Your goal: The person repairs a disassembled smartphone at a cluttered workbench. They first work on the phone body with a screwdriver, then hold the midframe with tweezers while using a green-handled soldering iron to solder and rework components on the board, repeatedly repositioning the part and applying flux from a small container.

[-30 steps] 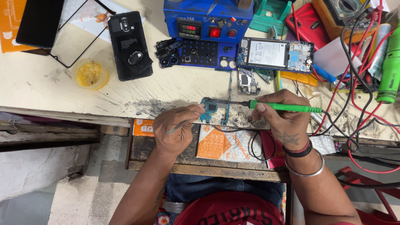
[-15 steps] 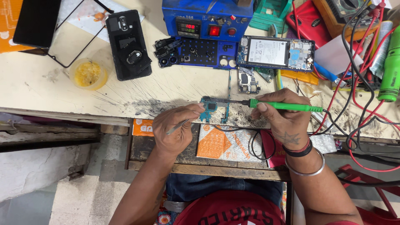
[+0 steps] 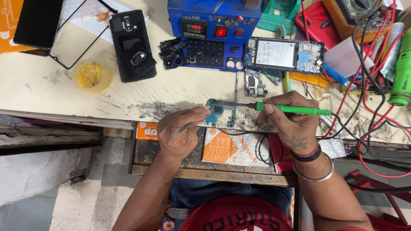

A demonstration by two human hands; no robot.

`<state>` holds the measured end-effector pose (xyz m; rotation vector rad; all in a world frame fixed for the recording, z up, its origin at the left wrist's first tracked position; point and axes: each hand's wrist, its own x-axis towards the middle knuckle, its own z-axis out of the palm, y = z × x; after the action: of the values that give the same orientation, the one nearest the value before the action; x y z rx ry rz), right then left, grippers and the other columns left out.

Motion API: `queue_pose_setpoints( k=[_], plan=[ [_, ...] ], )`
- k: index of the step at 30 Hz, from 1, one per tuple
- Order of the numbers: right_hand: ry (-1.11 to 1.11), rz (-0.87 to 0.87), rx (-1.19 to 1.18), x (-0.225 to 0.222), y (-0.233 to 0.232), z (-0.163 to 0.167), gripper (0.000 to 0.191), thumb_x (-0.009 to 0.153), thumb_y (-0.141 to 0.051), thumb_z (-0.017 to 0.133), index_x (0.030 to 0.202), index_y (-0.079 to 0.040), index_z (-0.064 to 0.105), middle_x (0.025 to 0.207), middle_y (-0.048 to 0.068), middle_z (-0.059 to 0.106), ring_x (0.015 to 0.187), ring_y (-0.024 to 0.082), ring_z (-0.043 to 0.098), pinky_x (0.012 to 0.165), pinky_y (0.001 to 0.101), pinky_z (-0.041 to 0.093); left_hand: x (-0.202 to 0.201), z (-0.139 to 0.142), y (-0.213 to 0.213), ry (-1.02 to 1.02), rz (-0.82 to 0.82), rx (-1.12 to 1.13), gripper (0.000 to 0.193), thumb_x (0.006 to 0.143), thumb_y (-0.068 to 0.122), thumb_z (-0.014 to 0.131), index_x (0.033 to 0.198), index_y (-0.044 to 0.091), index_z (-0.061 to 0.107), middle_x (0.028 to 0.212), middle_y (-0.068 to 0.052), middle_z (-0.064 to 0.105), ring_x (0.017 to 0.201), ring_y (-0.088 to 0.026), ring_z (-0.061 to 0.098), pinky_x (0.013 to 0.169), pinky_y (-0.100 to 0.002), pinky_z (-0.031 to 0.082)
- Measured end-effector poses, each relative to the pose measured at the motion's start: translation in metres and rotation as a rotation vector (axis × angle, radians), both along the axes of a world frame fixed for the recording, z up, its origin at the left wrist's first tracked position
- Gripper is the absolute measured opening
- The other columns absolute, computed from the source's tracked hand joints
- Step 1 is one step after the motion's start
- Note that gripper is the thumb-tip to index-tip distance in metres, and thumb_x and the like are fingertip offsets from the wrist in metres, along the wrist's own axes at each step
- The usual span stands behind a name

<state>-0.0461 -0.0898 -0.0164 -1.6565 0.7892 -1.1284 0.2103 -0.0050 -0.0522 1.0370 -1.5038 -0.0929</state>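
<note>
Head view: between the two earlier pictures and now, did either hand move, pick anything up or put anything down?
Hardly anything changed. The right hand keeps its grip on the green soldering iron, tip at the small circuit board. The left hand stays at the board's left edge with the tweezers. Nothing was picked up or let go; the dismantled phone and yellow pot lie as before.

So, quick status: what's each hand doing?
Left hand grips tweezers. Right hand holds green soldering iron, tip at circuit board. Cables crowd right side.
</note>
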Motion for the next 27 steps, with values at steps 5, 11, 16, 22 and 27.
queue_pose_setpoints(
  k=[5, 11, 16, 22, 27],
  plan=[
    [0.036, -0.026, -0.024, -0.0005, -0.0004, -0.0005, 0.011, 0.099, -0.001, 0.072, 0.1, 0.007, 0.066, 0.089, 0.016, 0.073, 0.075, 0.018, 0.074, 0.07, 0.0299, 0.063, -0.0008, -0.0002, -0.0015, 0.018, -0.014, -0.013, 0.008, 0.101, 0.004, 0.068, 0.105, 0.006, 0.061, 0.1, -0.01, 0.078, 0.1, -0.024, 0.079, 0.086, -0.035, 0.069],
    [0.005, -0.004, -0.015, -0.001, -0.0003, -0.0009, 0.01, 0.099, -0.002, 0.072, 0.1, 0.007, 0.066, 0.089, 0.015, 0.073, 0.076, 0.017, 0.074, 0.07, 0.0299, 0.063, -0.0007, 0.0003, -0.0007, -0.005, 0.002, -0.001, 0.009, 0.1, 0.005, 0.069, 0.105, 0.006, 0.061, 0.1, -0.01, 0.078, 0.1, -0.024, 0.079, 0.085, -0.035, 0.068],
    [0.037, -0.001, -0.032, -0.0013, 0.0003, 0.0016, 0.01, 0.1, -0.002, 0.071, 0.099, 0.006, 0.065, 0.087, 0.015, 0.073, 0.074, 0.017, 0.073, 0.069, 0.0292, 0.063, -0.0011, -0.0001, 0.0, -0.005, -0.002, -0.001, 0.009, 0.101, 0.005, 0.068, 0.105, 0.006, 0.06, 0.1, -0.009, 0.078, 0.1, -0.024, 0.079, 0.086, -0.035, 0.068],
    [0.039, -0.018, -0.023, 0.0007, 0.0014, 0.0023, 0.01, 0.101, -0.002, 0.071, 0.099, 0.006, 0.066, 0.086, 0.015, 0.073, 0.074, 0.017, 0.073, 0.069, 0.0294, 0.062, -0.001, -0.0032, -0.0001, -0.001, 0.002, 0.003, 0.011, 0.1, 0.004, 0.069, 0.105, 0.007, 0.06, 0.1, -0.009, 0.078, 0.101, -0.023, 0.079, 0.086, -0.035, 0.069],
    [0.053, -0.014, -0.037, 0.001, 0.0012, 0.0039, 0.01, 0.099, -0.003, 0.072, 0.098, 0.006, 0.066, 0.087, 0.015, 0.073, 0.074, 0.018, 0.074, 0.068, 0.0295, 0.062, -0.001, -0.0059, -0.0003, 0.001, -0.002, 0.0, 0.011, 0.1, 0.004, 0.069, 0.106, 0.007, 0.06, 0.1, -0.009, 0.078, 0.101, -0.024, 0.079, 0.088, -0.036, 0.069]
  ],
)
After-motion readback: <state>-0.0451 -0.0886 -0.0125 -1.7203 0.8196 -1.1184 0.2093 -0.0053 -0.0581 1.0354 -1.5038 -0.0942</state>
